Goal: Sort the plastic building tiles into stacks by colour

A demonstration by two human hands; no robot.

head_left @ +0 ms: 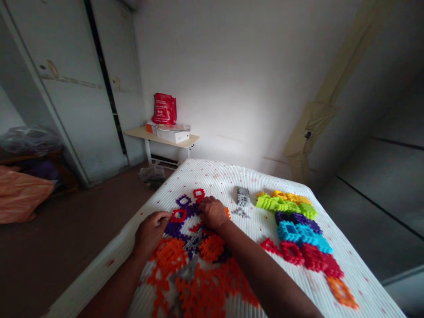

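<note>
Interlocking plastic building pieces, many of them square frames with toothed edges, lie in a mixed heap on the bed. My right hand (213, 212) reaches over the heap's far part, fingers curled down among red and purple pieces; its fingertips and whatever they grip are hidden. At the heap's left edge is my left hand (150, 232), fingers stretched toward a red square piece (179, 215) and purple pieces (174, 229), with nothing visible in it. Orange pieces (170, 256) spread nearest me, with grey pieces (194, 240) among them. A red square piece (199, 193) lies beyond my right hand.
Sorted rows stand on the bed's right side: yellow (291, 197), lime green (281, 204), purple (300, 219), light blue (303, 234), red (311, 257) and orange (342, 292). Grey pieces (243, 197) lie mid-bed. Beyond is a small table (135, 132) with a red bag (164, 109).
</note>
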